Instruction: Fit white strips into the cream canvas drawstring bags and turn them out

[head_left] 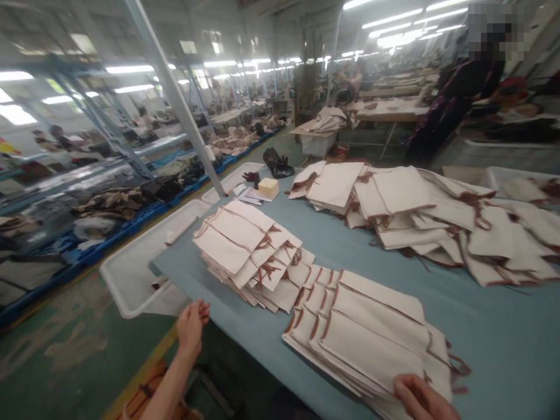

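Note:
My right hand is at the near right corner of a neat stack of cream fabric pieces with brown edging. Its thumb and fingers close on the edge of an upper piece; the fingertips are partly hidden. Off the table's left front edge, my left hand hangs in the air with its fingers curled in, and nothing shows in it. A second stack of cream pieces, with brown strips sticking out, lies behind the first one and touches it on the left.
A blue-green table carries a large loose heap of cream pieces at the back. Near the far corner are a yellow block and a black object. White bins stand beyond the left edge. A person stands back right.

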The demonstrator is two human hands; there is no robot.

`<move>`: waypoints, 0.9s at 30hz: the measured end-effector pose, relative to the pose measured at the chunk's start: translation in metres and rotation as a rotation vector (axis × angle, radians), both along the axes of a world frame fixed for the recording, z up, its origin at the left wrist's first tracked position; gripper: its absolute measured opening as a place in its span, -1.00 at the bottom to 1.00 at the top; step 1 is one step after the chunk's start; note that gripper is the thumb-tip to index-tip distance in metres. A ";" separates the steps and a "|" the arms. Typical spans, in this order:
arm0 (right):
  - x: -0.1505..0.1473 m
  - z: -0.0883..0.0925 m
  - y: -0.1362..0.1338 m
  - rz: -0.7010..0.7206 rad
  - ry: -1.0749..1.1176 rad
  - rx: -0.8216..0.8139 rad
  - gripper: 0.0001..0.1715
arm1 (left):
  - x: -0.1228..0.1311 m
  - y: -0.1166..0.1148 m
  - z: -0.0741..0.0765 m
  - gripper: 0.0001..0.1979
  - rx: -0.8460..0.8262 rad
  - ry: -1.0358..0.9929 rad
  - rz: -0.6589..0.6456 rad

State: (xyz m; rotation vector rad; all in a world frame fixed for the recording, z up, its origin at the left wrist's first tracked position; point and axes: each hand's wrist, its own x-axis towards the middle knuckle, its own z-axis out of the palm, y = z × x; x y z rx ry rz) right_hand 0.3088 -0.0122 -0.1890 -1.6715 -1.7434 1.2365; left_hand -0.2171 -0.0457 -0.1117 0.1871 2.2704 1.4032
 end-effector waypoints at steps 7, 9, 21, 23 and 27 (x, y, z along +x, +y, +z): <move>-0.008 0.007 -0.002 -0.015 -0.413 0.410 -0.69 | 0.160 -0.009 -0.087 -0.33 -0.032 -0.177 -0.678; -0.021 -0.001 0.000 0.047 -0.424 0.449 -0.62 | 0.187 0.006 -0.092 -0.33 -0.009 -0.114 -0.816; -0.051 -0.030 0.033 0.276 -0.492 0.590 -0.78 | 0.216 0.051 -0.096 -0.75 -0.075 0.470 -1.312; -0.048 -0.032 0.034 0.292 -0.502 0.597 -0.84 | 0.219 0.050 -0.098 -0.76 -0.065 0.515 -1.325; -0.048 -0.030 0.029 0.296 -0.503 0.606 -0.61 | 0.228 0.048 -0.099 -0.74 -0.056 0.550 -1.307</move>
